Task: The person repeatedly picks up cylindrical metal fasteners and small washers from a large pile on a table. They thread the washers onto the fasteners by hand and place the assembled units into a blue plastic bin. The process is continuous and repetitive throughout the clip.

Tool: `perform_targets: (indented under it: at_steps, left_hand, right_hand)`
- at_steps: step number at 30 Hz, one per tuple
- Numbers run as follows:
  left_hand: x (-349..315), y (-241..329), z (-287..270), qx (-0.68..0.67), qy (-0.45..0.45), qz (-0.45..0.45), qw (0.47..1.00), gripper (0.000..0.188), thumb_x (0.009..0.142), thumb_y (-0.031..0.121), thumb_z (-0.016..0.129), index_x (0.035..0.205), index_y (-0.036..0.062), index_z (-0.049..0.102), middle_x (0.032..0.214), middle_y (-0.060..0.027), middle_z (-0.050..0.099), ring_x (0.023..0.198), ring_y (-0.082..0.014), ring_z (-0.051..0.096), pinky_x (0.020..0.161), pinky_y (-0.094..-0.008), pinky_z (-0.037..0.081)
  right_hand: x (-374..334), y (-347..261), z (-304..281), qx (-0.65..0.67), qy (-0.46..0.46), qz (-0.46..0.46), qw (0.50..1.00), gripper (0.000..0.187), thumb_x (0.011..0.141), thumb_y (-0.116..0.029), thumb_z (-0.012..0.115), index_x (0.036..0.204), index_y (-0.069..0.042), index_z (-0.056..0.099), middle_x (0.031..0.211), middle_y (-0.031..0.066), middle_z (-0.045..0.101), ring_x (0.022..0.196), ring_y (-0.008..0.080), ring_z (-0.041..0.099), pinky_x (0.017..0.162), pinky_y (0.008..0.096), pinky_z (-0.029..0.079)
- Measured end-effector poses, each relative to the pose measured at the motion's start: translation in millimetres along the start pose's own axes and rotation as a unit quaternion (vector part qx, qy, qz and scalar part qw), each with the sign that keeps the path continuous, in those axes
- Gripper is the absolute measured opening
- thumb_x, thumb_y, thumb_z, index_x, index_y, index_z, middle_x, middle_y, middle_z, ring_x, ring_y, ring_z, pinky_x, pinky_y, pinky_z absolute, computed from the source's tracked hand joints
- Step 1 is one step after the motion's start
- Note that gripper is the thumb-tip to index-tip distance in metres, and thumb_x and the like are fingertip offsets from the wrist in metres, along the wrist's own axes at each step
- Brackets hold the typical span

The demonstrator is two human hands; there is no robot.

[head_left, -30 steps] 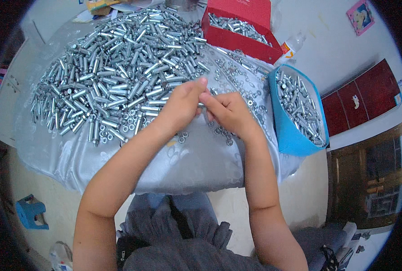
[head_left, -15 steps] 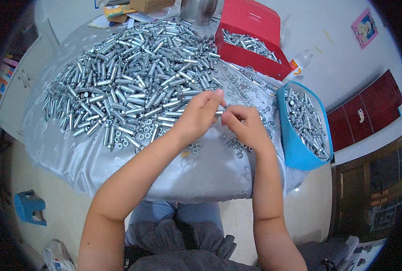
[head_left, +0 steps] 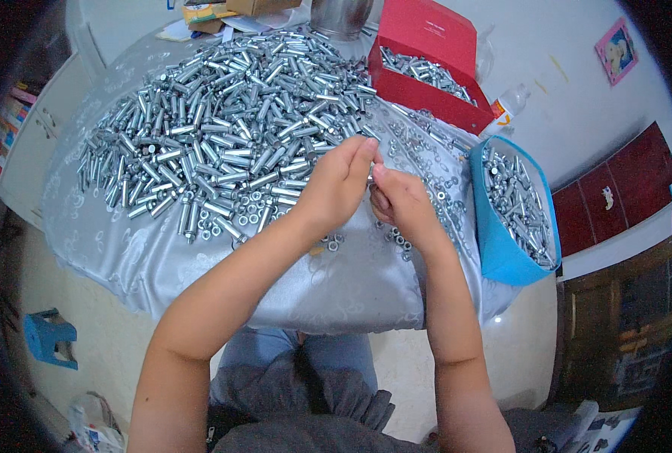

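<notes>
My left hand and my right hand meet over the front of the table, both closed, fingertips together. Only a sliver of a shiny metal anchor bolt shows between them; the fingers hide the rest. Just left of and beyond my left hand spreads a big heap of silver anchor bolts. Loose hex nuts lie at the heap's near edge. More small nuts and washers are scattered beyond and to the right of my right hand.
A blue fabric bin full of bolts stands at the table's right edge. Behind it are an open red box holding bolts and a clear plastic bottle. A metal pot and cardboard box sit at the back.
My hands have drawn closer together, and the right fingers have curled further round. The bolt end that showed between them is now mostly covered. The view has shifted slightly.
</notes>
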State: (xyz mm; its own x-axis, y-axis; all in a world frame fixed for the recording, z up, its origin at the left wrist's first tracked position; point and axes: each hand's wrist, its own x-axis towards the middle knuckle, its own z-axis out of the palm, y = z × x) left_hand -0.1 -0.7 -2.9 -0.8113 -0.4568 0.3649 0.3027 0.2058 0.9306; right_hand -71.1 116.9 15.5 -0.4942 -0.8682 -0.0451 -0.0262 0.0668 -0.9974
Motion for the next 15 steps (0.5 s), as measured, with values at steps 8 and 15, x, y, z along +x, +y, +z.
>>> perform_targets:
  at_steps: [8,15]
  left_hand:
    - [-13.5,16.3,-0.9,0.196,0.034,0.131,0.971,0.015,0.088,0.017,0.044,0.092,0.0042,0.048,0.065,-0.0126,0.053,0.053,-0.0247,0.052,0.051,-0.0304,0.041]
    - [-11.9,21.7,0.9,0.13,-0.107,-0.005,0.986,0.018,0.077,0.018,0.062,0.084,0.0046,0.051,0.063,-0.0028,0.052,0.061,-0.0087,0.049,0.056,-0.0228,0.04]
  right_hand:
    - [-2.2,-7.4,-5.1,0.255,-0.097,0.143,0.951,0.043,0.086,-0.036,0.047,0.052,-0.012,0.036,0.045,-0.0036,0.031,0.035,0.0073,0.025,0.035,0.0219,0.02]
    - [2.8,-13.1,-28.5,0.268,0.19,-0.023,0.944,0.028,0.086,-0.031,0.047,0.069,-0.009,0.044,0.05,-0.0037,0.033,0.041,0.0066,0.03,0.037,0.0211,0.022]
